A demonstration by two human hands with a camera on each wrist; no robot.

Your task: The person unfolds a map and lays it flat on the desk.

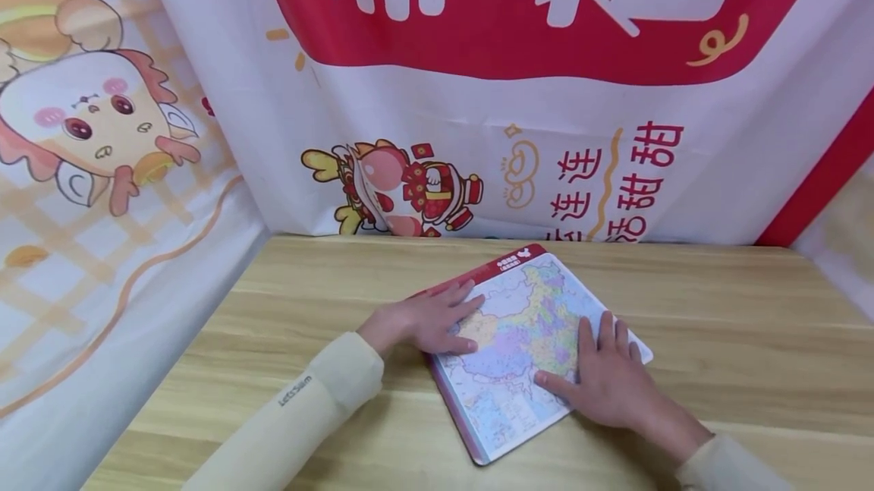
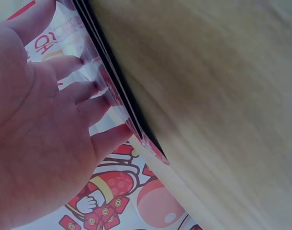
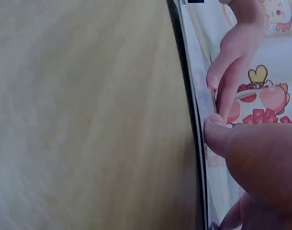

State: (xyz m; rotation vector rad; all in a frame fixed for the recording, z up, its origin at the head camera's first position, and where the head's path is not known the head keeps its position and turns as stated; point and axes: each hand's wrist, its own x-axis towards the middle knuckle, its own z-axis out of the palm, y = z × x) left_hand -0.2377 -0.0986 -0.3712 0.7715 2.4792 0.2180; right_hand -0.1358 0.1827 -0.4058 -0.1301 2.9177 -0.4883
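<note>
A flat map board (image 1: pixel 508 343) with a red header strip and a coloured map lies at an angle on the wooden table. My left hand (image 1: pixel 437 322) rests on its left part, fingers spread across the surface. On the right side, my right hand (image 1: pixel 611 381) touches the board near its edge, with the fingers stretched out and the thumb apart. The left wrist view has the left palm (image 2: pixel 40 124) beside the board's dark layered edge (image 2: pixel 122 91). In the right wrist view, the right thumb (image 3: pixel 251 153) lies on the board, with the left hand (image 3: pixel 239 52) beyond.
The wooden table (image 1: pixel 737 324) extends around the board on all sides. Behind it hangs a white cloth (image 1: pixel 273 111) with a red panel and cartoon prints. Another printed cloth (image 1: pixel 89 286) covers the left side.
</note>
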